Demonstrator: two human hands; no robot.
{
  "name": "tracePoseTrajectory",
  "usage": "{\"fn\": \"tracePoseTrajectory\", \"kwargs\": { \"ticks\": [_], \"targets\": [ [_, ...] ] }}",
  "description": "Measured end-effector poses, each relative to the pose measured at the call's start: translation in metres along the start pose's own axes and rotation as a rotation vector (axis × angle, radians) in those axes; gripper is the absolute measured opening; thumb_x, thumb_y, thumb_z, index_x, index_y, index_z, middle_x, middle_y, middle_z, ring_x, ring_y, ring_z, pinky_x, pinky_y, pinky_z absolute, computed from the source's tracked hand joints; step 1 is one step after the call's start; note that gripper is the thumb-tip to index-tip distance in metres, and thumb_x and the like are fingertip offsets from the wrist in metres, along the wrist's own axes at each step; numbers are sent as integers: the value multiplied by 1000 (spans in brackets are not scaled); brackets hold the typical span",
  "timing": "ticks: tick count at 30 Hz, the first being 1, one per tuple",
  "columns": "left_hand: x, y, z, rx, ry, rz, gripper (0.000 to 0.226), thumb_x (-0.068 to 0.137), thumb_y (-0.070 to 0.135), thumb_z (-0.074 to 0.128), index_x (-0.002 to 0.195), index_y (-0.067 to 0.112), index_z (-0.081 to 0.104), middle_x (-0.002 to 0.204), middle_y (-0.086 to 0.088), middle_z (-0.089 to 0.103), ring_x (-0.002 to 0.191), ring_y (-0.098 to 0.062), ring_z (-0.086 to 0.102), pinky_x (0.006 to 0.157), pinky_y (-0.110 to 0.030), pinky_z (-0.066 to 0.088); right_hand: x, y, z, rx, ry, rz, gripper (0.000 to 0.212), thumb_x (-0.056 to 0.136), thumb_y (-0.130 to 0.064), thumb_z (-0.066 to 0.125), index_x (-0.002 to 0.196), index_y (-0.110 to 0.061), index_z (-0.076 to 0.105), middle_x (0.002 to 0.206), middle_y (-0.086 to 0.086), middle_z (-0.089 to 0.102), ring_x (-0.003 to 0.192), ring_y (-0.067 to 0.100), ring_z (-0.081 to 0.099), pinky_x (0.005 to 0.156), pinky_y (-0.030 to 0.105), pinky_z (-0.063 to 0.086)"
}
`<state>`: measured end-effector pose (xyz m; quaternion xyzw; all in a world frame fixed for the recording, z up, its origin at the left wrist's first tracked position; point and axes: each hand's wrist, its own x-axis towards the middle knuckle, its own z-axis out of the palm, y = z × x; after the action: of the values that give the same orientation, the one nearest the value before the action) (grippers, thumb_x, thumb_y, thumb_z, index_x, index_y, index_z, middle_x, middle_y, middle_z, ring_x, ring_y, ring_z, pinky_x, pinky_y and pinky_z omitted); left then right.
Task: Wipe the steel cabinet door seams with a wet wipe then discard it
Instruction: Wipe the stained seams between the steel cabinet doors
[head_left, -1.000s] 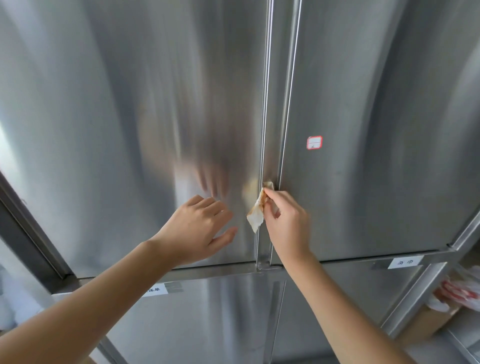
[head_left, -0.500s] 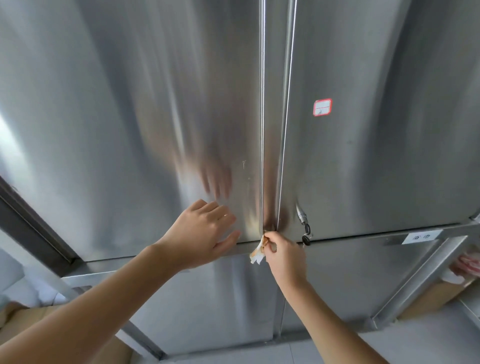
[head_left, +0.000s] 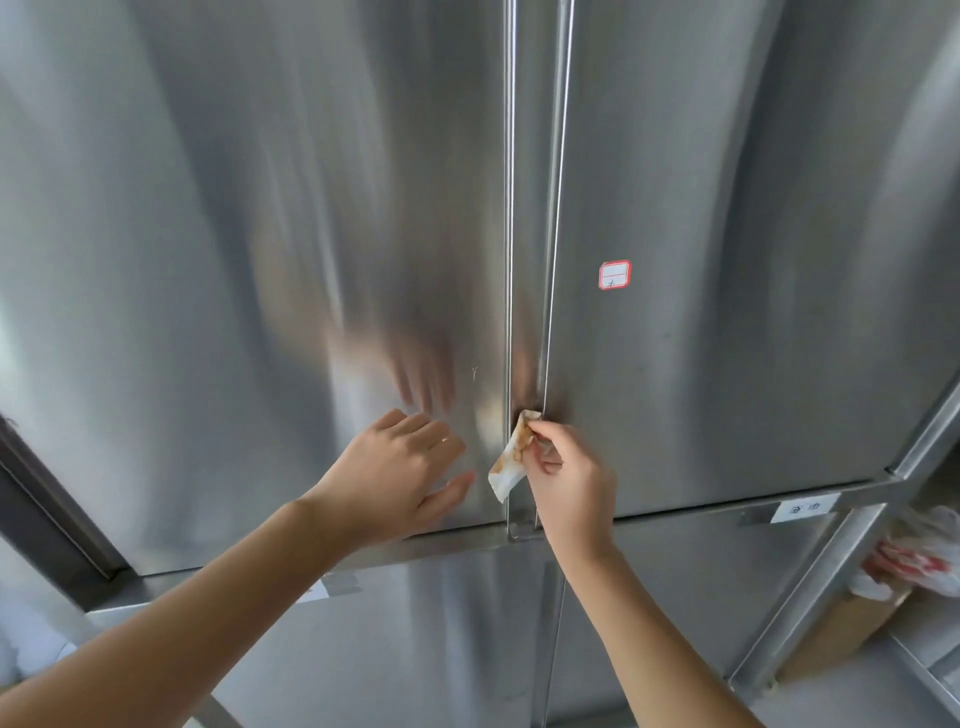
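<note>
Pinching a brown-stained white wet wipe (head_left: 511, 457) in the right hand (head_left: 569, 478), a person presses it into the narrow vertical seam (head_left: 527, 260) between brushed-steel cabinet doors, apparently touching metal. The left hand (head_left: 400, 467), fingers relaxed, braces the left door (head_left: 260, 260). A cleaner fold and steady pressure would serve best.

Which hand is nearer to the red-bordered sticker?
Right. The right hand is below the sticker, pinching the wet wipe at the seam; the left hand rests on the other door, farther left.
</note>
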<state>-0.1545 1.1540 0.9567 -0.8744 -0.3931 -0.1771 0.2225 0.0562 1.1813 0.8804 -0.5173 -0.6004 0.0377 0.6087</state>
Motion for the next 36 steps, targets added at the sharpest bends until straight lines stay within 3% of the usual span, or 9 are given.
{"fn": "tracePoseTrajectory", "kwargs": {
  "ticks": [4,14,19,31,36],
  "targets": [
    [15,-3,-13,-13,98,27,42,103,44,39,93,15,68,87,1,65,71,-25,57,68,-38,47,45,-39,-20,44,92,-115,27,83,-3,74,105,-17,74,84,-7,70,68,10,64,62,31,58],
    [45,-18,-47,-9,206,70,32,100,40,46,89,16,64,87,2,63,69,-25,56,65,-39,50,65,-48,-31,13,18,-135,33,82,-1,73,104,-25,73,87,-11,71,68,10,64,62,36,57],
    [53,-31,-62,4,194,94,46,105,45,32,89,17,65,89,2,65,72,-24,57,68,-40,48,66,-55,-25,1,16,-124,34,81,2,72,103,-24,73,85,-12,70,66,8,62,62,35,57],
    [109,-80,-125,32,355,304,56,106,50,23,97,16,67,97,-1,68,80,-27,62,73,-41,47,161,-152,-35,-138,338,-281,22,81,-2,74,95,-19,76,88,-9,76,67,10,66,66,29,54],
    [118,-89,-140,37,389,366,54,106,51,24,95,18,66,97,0,67,80,-27,60,74,-42,47,180,-174,-30,-225,350,-215,27,82,-3,72,100,-22,77,83,-8,68,65,11,61,65,32,53]
  ]
}}
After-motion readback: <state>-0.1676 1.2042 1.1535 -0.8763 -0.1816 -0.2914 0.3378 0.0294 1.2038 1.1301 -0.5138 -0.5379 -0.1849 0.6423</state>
